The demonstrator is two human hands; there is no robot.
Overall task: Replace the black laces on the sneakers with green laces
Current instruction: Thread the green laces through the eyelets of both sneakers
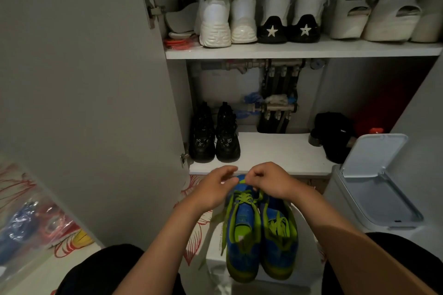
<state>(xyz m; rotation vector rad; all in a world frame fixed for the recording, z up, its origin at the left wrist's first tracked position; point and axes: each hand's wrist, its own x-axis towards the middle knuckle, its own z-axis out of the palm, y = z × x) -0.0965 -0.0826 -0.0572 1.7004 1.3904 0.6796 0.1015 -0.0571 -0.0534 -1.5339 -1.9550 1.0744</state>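
Dim indoors. White cupboard door [84, 79] swung open at left. Upper shelf [299, 51] lined with pale shoes [239, 14]. Lower shelf [275, 151] with black boots [214, 136] at its left end, pipework [275, 88] behind. Grey open-lidded bin [374, 189] at right. Red-patterned floor [64, 249] below.

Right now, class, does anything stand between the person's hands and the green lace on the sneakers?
Nothing visible does. The right hand pinches the green lace at the top of one sneaker; the left hand is right beside it, nothing between.
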